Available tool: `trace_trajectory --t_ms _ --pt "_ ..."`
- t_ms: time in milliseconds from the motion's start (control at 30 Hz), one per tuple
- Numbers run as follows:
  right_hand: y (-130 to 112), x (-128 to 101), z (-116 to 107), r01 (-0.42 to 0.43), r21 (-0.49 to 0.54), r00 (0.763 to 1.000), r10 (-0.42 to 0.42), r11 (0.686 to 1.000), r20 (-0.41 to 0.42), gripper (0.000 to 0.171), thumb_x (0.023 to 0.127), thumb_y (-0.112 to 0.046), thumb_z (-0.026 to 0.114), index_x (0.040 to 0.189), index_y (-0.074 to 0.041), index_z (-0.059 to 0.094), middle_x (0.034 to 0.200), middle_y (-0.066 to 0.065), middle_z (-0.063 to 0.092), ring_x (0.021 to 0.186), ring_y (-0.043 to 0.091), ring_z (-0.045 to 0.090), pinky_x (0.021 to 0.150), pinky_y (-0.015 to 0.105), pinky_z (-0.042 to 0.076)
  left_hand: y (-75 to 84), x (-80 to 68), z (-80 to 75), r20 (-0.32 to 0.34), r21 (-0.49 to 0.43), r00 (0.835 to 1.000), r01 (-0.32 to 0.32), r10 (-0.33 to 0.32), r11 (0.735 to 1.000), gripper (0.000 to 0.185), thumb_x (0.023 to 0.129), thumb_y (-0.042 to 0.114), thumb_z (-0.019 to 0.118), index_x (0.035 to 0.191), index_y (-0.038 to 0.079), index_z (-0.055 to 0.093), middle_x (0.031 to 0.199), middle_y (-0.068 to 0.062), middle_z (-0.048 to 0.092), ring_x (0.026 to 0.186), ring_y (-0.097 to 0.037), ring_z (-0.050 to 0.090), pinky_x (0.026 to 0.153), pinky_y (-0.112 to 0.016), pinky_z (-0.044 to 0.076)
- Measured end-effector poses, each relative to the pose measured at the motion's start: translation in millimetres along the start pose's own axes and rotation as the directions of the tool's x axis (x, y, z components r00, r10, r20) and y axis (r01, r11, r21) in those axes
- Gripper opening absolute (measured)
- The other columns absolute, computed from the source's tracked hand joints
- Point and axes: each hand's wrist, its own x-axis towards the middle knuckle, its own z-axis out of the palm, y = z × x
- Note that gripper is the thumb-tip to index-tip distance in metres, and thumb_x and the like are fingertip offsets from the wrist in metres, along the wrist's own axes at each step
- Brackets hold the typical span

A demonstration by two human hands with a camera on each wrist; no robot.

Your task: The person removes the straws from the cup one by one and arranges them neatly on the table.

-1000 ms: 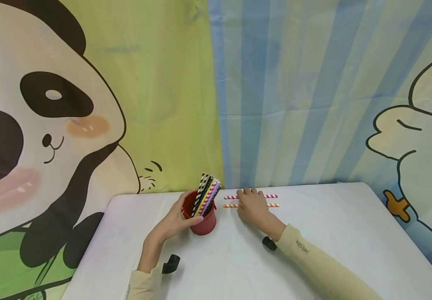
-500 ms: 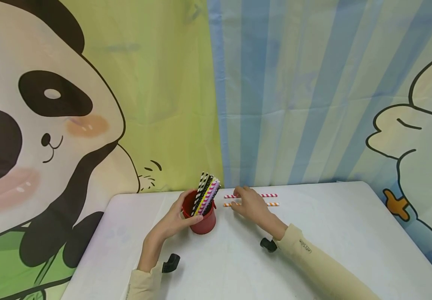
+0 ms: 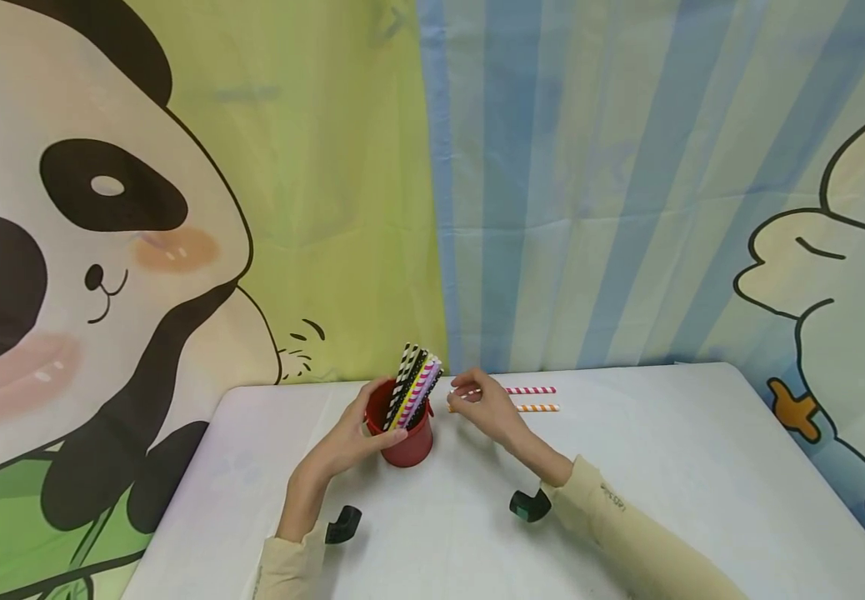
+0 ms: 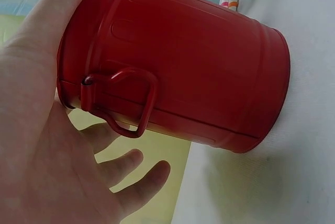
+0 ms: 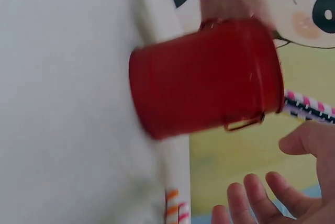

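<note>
My left hand (image 3: pixel 346 440) grips a red metal bucket (image 3: pixel 410 447) near its rim, thumb on the near side and fingers on the far side. Several patterned paper straws (image 3: pixel 416 387) lean in the bucket, striped and dotted in black, pink, yellow and purple. My right hand (image 3: pixel 488 408) is just right of the bucket, over the left ends of two loose straws. In the right wrist view its thumb and fingers are spread apart with nothing between them. The red-and-white straw (image 3: pixel 533 390) lies behind the orange-and-white straw (image 3: pixel 541 408), both flat and roughly parallel.
A white-covered table (image 3: pixel 650 467) carries everything, its back edge close behind the straws. Behind it hangs a cartoon backdrop (image 3: pixel 537 208) with a panda at left. Black wrist devices (image 3: pixel 530 506) stick out beside both sleeves.
My right hand has moved left from the middle of the loose straws toward the bucket, uncovering more of their right parts. The left hand, bucket and both loose straws stay in place.
</note>
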Motion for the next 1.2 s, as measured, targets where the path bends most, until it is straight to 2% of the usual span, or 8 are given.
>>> trace_trajectory --t_ms 167,367,500,667,867,1200 --pt "-7 -6 8 -0.028 0.141 0.999 0.023 0.99 0.035 0.029 0.092 -0.021 0.071 0.117 -0.007 0.066 0.106 0.008 0.069 0.092 0.016 0.066 0.08 0.028 0.053 -1.5 0.5 0.1 0.005 -0.007 1.0 -0.004 0.004 1.0 0.091 0.084 0.039 0.082 0.156 0.028 0.028 0.15 0.004 0.045 0.141 -0.022 0.04 0.118 -0.056 0.029" --pt "-13 -10 19 -0.006 0.224 0.998 -0.007 0.975 0.056 0.029 0.093 -0.017 0.07 0.118 -0.004 0.065 0.111 0.014 0.069 0.096 0.02 0.067 0.081 0.027 0.053 -2.5 0.6 0.0 0.009 -0.007 1.0 -0.001 0.001 1.0 0.089 0.084 0.04 0.081 0.155 0.033 0.028 0.151 0.004 0.043 0.142 -0.022 0.04 0.118 -0.056 0.028" --pt "-15 -12 26 0.002 0.236 0.999 -0.014 0.972 0.048 0.028 0.093 -0.016 0.071 0.117 -0.002 0.064 0.111 0.016 0.068 0.1 0.028 0.068 0.08 0.027 0.053 -1.1 -0.3 0.2 0.014 -0.012 1.0 0.002 -0.002 1.0 0.088 0.084 0.041 0.081 0.154 0.036 0.027 0.152 0.005 0.043 0.141 -0.023 0.04 0.117 -0.058 0.029" --pt "-34 -21 26 0.017 0.215 1.0 -0.022 0.976 0.022 0.027 0.093 -0.013 0.071 0.113 0.003 0.063 0.111 0.018 0.067 0.103 0.036 0.066 0.078 0.025 0.053 -0.4 -0.1 0.2 0.015 -0.013 1.0 0.001 0.0 1.0 0.088 0.084 0.04 0.081 0.154 0.036 0.027 0.152 0.004 0.043 0.14 -0.022 0.041 0.117 -0.057 0.03" --pt "-20 -13 38 0.053 0.205 0.998 -0.044 0.977 -0.05 0.024 0.09 -0.02 0.075 0.106 -0.005 0.066 0.107 0.011 0.069 0.097 0.029 0.067 0.073 0.026 0.052 -0.7 0.1 -0.2 0.015 -0.016 1.0 -0.013 0.014 1.0 0.086 0.085 0.038 0.081 0.153 0.035 0.028 0.15 0.004 0.044 0.139 -0.022 0.043 0.116 -0.055 0.031" --pt "-19 -9 42 0.067 0.186 0.996 -0.054 0.98 -0.077 0.02 0.089 -0.021 0.075 0.1 -0.007 0.065 0.103 0.009 0.069 0.093 0.024 0.068 0.072 0.024 0.054 0.9 -0.7 -1.4 0.014 -0.018 1.0 -0.021 0.021 1.0 0.086 0.085 0.036 0.081 0.153 0.034 0.028 0.151 0.002 0.044 0.138 -0.022 0.043 0.115 -0.052 0.032"
